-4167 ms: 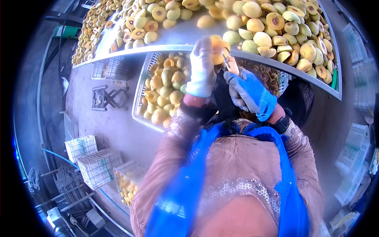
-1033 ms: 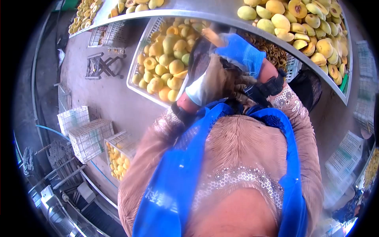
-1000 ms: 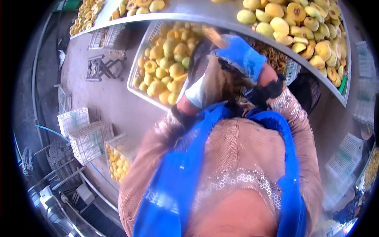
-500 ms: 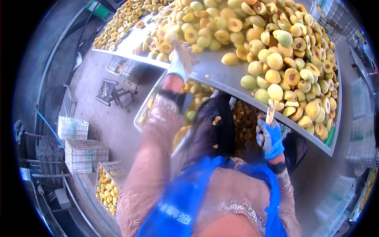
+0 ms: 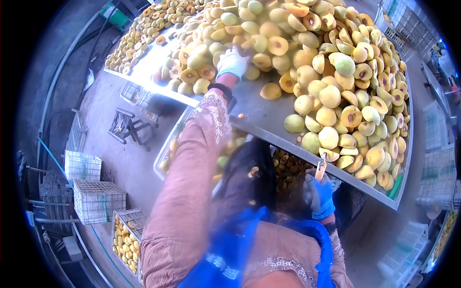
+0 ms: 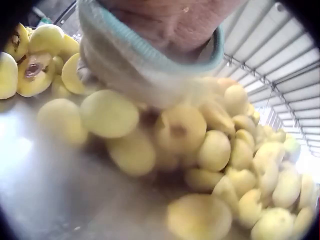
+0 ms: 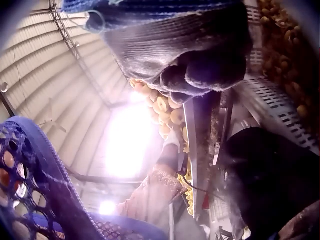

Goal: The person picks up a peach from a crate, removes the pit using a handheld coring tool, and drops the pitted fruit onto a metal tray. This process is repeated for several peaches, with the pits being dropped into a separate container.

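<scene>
My left hand [image 5: 233,64], in a white glove, reaches over the table among halved yellow-green fruits [image 5: 206,72]; its fingertips blur against the pile, so whether they hold a fruit cannot be told. In the left wrist view the glove [image 6: 135,65] is above the fruits [image 6: 110,114], fingers hidden. By the table's front edge, my right hand [image 5: 319,194], in a blue and grey glove, grips a tool [image 5: 320,171] with a wooden-looking handle and a metal tip pointing up at the fruits. The right wrist view shows the right hand's curled fingers [image 7: 205,72], the tool out of sight.
The metal table [image 5: 273,139] bears a large heap of fruit halves. Beneath its edge are a white crate of fruits [image 5: 163,156] and a container of brown scraps [image 5: 288,168]. A folding stool [image 5: 124,126] and white crates [image 5: 100,201] stand on the floor at left.
My hands have parted from in front of the torso: the left has gone forward onto the fruits and, lately, slightly right; the right has moved to the table's edge, still gripping the tool.
</scene>
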A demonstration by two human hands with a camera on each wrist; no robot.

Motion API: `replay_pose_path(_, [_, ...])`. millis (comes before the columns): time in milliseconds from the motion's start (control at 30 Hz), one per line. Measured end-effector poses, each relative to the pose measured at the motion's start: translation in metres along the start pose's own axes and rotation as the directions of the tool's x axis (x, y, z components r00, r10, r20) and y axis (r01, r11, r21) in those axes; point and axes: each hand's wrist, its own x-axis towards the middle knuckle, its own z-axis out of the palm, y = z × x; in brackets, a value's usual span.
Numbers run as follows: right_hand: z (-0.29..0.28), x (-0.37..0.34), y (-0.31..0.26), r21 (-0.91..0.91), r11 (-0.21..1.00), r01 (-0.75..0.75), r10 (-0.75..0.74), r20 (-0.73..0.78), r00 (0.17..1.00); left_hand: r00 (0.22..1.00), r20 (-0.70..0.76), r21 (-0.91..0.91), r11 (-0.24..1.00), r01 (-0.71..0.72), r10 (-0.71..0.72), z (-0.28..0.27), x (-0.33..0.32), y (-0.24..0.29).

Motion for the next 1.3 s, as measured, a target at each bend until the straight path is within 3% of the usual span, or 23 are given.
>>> replay_pose_path(233, [0.017,-0.009,-0.006,-0.029,1.0,-0.009,0.009,0.027,1.0,0.993,0.115,-0.052,0.999,-0.001,0.007,0.035,-0.007,-0.003])
replay_pose_path(333, [0.018,-0.018,-0.008,0.02,0.999,-0.025,0.025,0.033,0.999,0.998,0.036,-0.015,0.998,0.054,-0.054,0.035,-0.015,0.0])
replay_pose_path(400, [0.014,-0.019,-0.003,0.025,1.0,0.002,-0.003,0.043,0.999,0.987,0.146,-0.066,0.996,-0.061,0.07,0.034,-0.009,-0.01])
replay_pose_path(433, [0.012,-0.02,0.0,0.039,0.999,0.016,-0.018,0.056,0.998,0.98,0.189,-0.247,0.969,-0.021,0.069,0.035,-0.01,-0.017])
replay_pose_path(467, [0.01,-0.021,0.001,0.054,0.998,0.03,-0.034,0.068,0.997,0.97,0.232,-0.416,0.909,0.036,0.068,0.029,-0.018,-0.019])
replay_pose_path(500, [0.011,-0.023,-0.001,0.028,0.999,0.036,-0.038,0.083,0.996,0.959,0.282,-0.678,0.711,0.188,0.016,0.022,-0.027,-0.022])
replay_pose_path(533, [0.013,-0.025,-0.005,0.004,1.0,0.03,-0.03,0.1,0.994,0.929,0.369,-0.867,0.345,0.359,-0.038,0.019,-0.039,-0.021])
replay_pose_path(567, [0.016,-0.027,-0.008,-0.019,1.0,0.023,-0.021,0.119,0.993,0.887,0.452,-0.891,-0.092,0.444,-0.092,0.003,-0.06,-0.01])
replay_pose_path(667, [0.031,-0.037,-0.022,-0.119,0.993,0.018,0.002,0.163,0.987,0.979,0.203,-0.956,-0.215,0.202,0.016,-0.027,-0.137,0.012])
replay_pose_path(700, [0.036,-0.038,-0.023,-0.145,0.989,0.036,-0.01,0.181,0.983,0.947,0.322,-0.902,-0.297,0.314,0.024,-0.035,-0.143,0.011])
replay_pose_path(800, [0.053,-0.047,-0.033,-0.215,0.973,0.084,-0.031,0.238,0.971,0.926,0.374,-0.831,-0.422,0.362,0.059,-0.053,-0.195,0.047])
replay_pose_path(833, [0.056,-0.049,-0.034,-0.229,0.968,0.104,-0.046,0.244,0.969,0.908,0.398,-0.787,-0.462,0.41,0.128,-0.054,-0.206,0.051])
replay_pose_path(967, [0.058,-0.052,-0.038,-0.21,0.955,0.21,-0.153,0.259,0.954,0.834,0.382,-0.682,-0.488,0.545,0.397,-0.04,-0.237,0.042])
replay_pose_path(1067, [0.06,-0.059,-0.05,-0.093,0.953,0.288,-0.264,0.212,0.941,0.791,0.434,-0.693,-0.401,0.599,0.431,-0.049,-0.264,0.055])
replay_pose_path(1100, [0.058,-0.059,-0.055,-0.093,0.942,0.324,-0.298,0.215,0.93,0.773,0.382,-0.69,-0.4,0.603,0.507,-0.043,-0.27,0.05])
replay_pose_path(1167, [0.055,-0.058,-0.063,-0.099,0.924,0.369,-0.346,0.193,0.918,0.815,0.333,-0.877,-0.162,0.453,0.474,-0.044,-0.29,0.055])
replay_pose_path(1267, [0.049,-0.054,-0.075,-0.22,0.908,0.356,-0.304,0.237,0.923,0.659,0.255,-0.826,-0.195,0.529,0.707,-0.022,-0.297,0.039])
replay_pose_path(1300, [0.049,-0.053,-0.076,-0.286,0.857,0.428,-0.357,0.268,0.895,0.607,0.415,-0.698,-0.19,0.69,0.678,-0.037,-0.303,0.047])
